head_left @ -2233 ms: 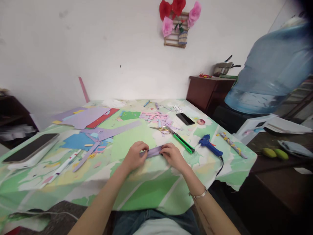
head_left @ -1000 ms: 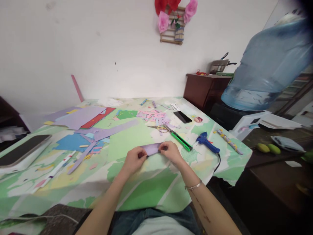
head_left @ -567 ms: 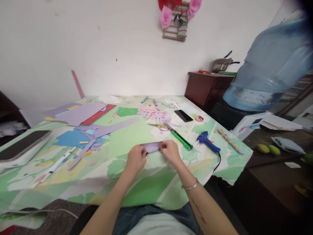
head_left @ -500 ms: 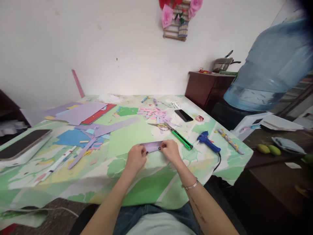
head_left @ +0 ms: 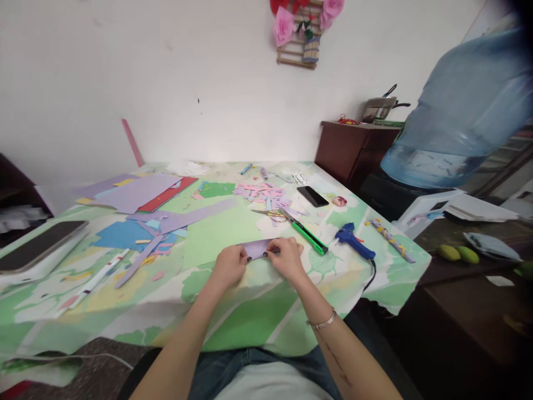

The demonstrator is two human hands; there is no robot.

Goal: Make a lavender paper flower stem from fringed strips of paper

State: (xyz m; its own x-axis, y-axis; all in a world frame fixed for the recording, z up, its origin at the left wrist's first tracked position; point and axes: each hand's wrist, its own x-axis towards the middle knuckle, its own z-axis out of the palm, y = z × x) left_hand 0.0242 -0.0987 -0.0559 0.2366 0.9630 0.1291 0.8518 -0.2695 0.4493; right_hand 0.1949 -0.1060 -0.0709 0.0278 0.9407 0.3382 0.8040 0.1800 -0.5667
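A short purple paper strip stretches between my two hands near the table's front edge. My left hand pinches its left end, thumb and fingers closed. Fingers of my right hand are closed on the right end and cover part of it. Behind the strip lies a pale green paper sheet. Just beyond my right hand are a green utility knife and scissors. Further right rests a blue glue gun with its cord hanging down.
Purple and red sheets are stacked at the left, near blue paper scraps. Pink cut strips lie in a pile further back, beside a black phone. A paper-wrapped stick lies by the right edge. A large water bottle stands beyond.
My right hand has slid a little left along the purple strip, its fingers now bunched closer over the end. My left hand has shifted slightly left, still pinching.
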